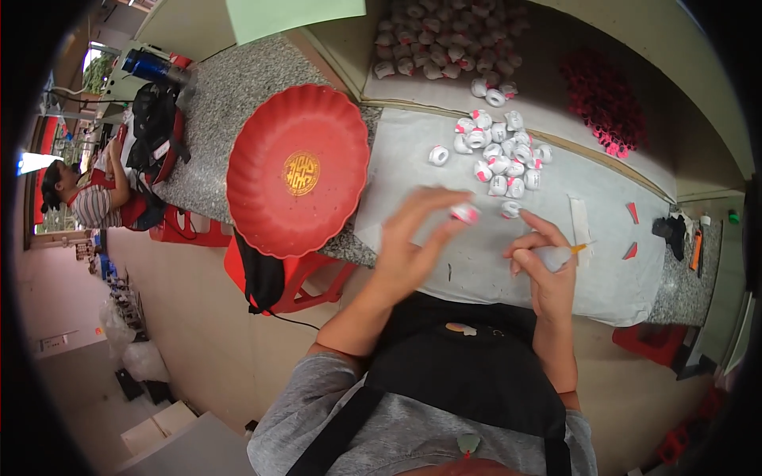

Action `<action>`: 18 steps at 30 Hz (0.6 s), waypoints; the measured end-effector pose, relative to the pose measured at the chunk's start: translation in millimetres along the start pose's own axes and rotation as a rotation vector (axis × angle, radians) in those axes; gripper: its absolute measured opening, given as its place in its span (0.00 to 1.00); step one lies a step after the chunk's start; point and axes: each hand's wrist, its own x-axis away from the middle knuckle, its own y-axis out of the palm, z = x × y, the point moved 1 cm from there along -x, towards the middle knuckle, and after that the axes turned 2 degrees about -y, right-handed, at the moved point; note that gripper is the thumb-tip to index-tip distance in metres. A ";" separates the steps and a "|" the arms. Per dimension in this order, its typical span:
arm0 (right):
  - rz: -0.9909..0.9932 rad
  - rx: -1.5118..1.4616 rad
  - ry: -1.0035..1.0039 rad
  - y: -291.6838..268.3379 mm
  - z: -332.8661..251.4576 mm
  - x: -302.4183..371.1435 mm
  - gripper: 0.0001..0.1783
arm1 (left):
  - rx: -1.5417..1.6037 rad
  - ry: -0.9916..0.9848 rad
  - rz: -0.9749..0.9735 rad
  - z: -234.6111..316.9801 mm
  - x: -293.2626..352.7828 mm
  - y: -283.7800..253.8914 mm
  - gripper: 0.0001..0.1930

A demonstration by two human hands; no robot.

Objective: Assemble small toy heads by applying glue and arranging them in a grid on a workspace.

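Between the thumb and fingertips of my left hand (413, 242), which is smeared by motion, is a small white round piece with pink patches (465, 213). My right hand (548, 270) is closed round a small translucent squeeze bottle (553, 257) with a yellow tip that points right. Its index fingertip is close to another small white piece (510, 209) on the white sheet (492, 270); whether they touch I cannot tell. Just beyond both hands lies a loose cluster of similar white and pink pieces (498, 164). One more piece (438, 155) sits apart to the left.
A red scalloped bowl (325, 143) stands left on the speckled counter (226, 79). A heap of white pieces (444, 40) and a pile of dark pink pieces (607, 103) fill the shelf behind. A white strip (579, 222) lies right. A person (95, 190) sits far left.
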 end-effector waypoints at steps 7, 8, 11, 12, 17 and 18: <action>0.074 0.088 -0.037 -35.0 -2.7 10.5 0.18 | -0.960 -0.101 0.176 -22.7 -20.3 -90.9 0.10; 0.087 0.086 -0.039 -35.2 -2.9 11.3 0.18 | -1.072 0.071 0.253 -20.9 -23.6 -87.6 0.11; 0.150 0.111 -0.129 -36.0 -4.0 16.8 0.20 | -0.831 0.182 0.315 -9.5 -31.9 -61.7 0.12; 0.138 0.067 -0.175 -36.7 -3.5 18.4 0.21 | -0.723 0.170 0.188 -12.0 -33.6 -48.2 0.13; -0.087 -0.010 -0.140 -44.8 -8.8 26.4 0.17 | -0.934 0.020 0.009 -23.8 -48.4 -0.8 0.11; -0.089 0.001 -0.131 -43.7 -10.2 29.3 0.17 | -0.899 0.010 0.039 -29.3 -49.6 -2.2 0.09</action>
